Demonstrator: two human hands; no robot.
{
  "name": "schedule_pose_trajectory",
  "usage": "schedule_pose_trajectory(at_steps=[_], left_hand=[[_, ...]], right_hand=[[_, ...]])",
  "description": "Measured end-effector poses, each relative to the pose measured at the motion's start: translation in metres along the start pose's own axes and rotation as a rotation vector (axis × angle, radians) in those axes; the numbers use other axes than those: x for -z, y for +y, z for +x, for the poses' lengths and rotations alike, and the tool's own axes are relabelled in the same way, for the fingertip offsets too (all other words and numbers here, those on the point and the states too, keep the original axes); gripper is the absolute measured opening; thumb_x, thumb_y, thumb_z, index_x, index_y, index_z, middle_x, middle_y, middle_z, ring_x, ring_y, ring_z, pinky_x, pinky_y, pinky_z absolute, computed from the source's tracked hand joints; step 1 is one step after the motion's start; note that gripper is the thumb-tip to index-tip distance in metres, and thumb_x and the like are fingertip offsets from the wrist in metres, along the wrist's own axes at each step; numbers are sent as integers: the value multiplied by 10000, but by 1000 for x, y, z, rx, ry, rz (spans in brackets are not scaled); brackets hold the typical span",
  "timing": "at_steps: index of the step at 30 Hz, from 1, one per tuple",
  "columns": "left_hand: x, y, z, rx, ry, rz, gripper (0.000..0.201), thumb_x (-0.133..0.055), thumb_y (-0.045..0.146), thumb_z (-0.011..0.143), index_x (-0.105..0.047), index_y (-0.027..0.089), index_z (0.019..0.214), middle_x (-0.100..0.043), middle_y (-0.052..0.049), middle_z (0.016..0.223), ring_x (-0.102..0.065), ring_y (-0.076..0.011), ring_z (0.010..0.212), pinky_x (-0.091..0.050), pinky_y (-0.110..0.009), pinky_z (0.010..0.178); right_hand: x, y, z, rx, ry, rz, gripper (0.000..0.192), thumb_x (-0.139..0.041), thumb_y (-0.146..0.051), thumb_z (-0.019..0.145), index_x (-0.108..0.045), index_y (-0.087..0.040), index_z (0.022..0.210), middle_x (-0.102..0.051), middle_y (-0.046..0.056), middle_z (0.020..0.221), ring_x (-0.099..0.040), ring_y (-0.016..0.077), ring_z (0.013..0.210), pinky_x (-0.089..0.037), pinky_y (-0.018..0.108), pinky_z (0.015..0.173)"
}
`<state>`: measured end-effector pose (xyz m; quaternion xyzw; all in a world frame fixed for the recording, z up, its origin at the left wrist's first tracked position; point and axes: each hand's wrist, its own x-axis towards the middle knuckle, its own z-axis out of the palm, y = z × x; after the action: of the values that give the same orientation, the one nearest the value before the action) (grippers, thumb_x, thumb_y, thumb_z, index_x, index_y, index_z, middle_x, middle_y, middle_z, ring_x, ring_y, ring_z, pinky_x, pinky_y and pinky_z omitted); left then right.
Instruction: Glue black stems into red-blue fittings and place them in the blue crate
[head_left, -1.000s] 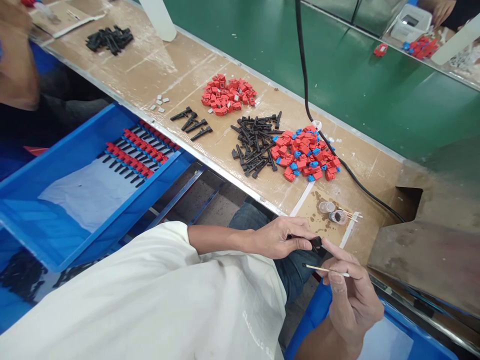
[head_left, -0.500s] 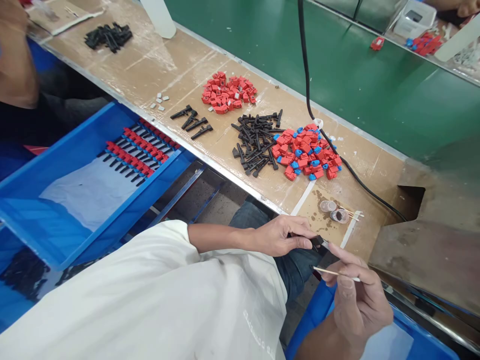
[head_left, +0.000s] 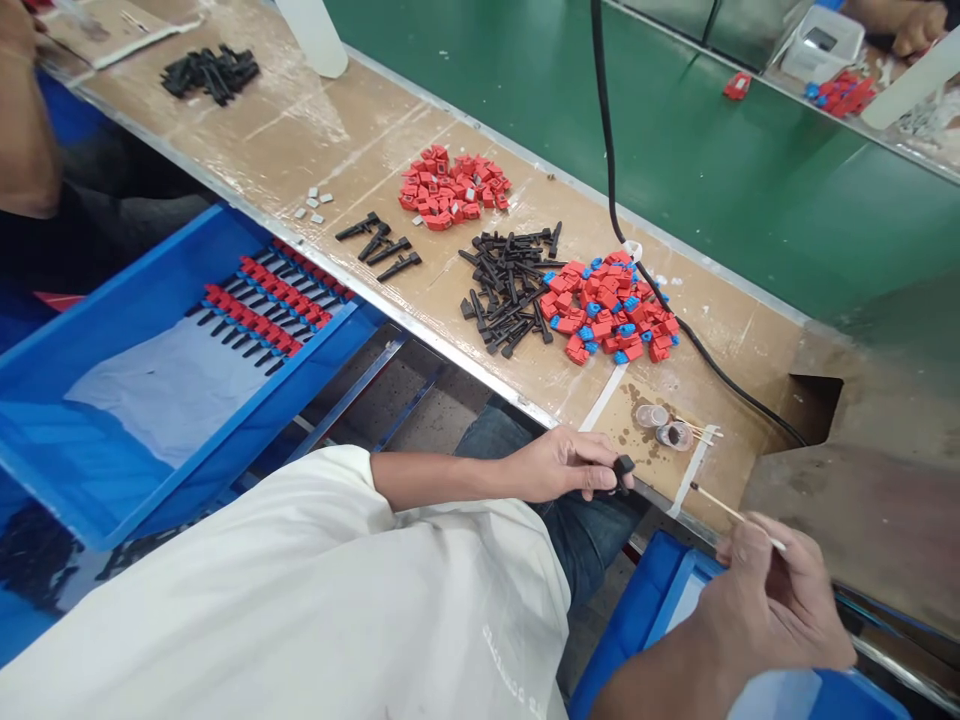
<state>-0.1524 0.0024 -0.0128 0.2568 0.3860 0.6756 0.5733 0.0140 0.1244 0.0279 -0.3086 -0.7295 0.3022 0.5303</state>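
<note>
From my seat, the brown taped worktop point(head_left: 525, 380) ends right at my left hand point(head_left: 559, 465), its grip pinched shut on a small black plastic part point(head_left: 622, 466). My right hand point(head_left: 780, 600) clamps a thin wooden stick point(head_left: 724, 505), tip near two little glue cups point(head_left: 666, 425): a careless swing could tip them. Open room lies only over my lap.

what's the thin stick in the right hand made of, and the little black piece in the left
The stick: likely wood or bamboo, pale tan, matte, thin, dark at the tip. The black piece in the left hand: probably moulded plastic, dull black, like the loose pile on the bench.
</note>
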Motion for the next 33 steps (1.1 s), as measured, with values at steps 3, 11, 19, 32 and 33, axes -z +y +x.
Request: schedule_pose_trajectory(at_steps=[3, 11, 19, 32, 33], left_hand=[[8, -8, 9, 254, 21, -441, 385, -869, 396, 707, -734, 87, 893, -641, -57, 773, -611, -98, 692, -415, -153, 512], [16, -13, 19, 389, 71, -636, 299, -860, 228, 724, -723, 32, 904, -637, -62, 743, -641, -94, 681, -379, -122, 461], [14, -15, 24, 383, 50, -581, 337, -867, 274, 722, -737, 30, 915, -654, -68, 727, -629, -82, 661, -370, -119, 462], [2, -23, 32, 404, 36, -574, 442, -939, 328, 598, -685, 70, 852, -652, -47, 708, -650, -100, 651, -385, -121, 475], [1, -23, 33, 404, 40, -577, 426, -935, 316, 606, -681, 72, 847, -654, -48, 709, -652, -101, 650, -386, -120, 474]], right_hand=[[-9, 12, 9, 19, -59, -229, 126, -722, -275, 860, -750, -157, 892, -693, 37, 797, -589, 129, 590, -426, 268, 536], [-25, 53, 30, 221, -362, -484, 305, -530, -348, 984, -745, -133, 957, -677, 71, 819, -618, 151, 718, -462, 264, 680], [-22, 49, 36, 240, -426, -452, 298, -517, -347, 992, -742, -154, 969, -643, 62, 815, -609, 155, 734, -458, 268, 675], [-13, 56, 21, 222, -265, -346, 180, -586, -237, 950, -735, -139, 973, -695, 65, 836, -646, 128, 642, -497, 234, 633], [-13, 57, 20, 210, -275, -331, 182, -590, -246, 947, -735, -137, 962, -697, 67, 835, -648, 128, 638, -501, 235, 631]])
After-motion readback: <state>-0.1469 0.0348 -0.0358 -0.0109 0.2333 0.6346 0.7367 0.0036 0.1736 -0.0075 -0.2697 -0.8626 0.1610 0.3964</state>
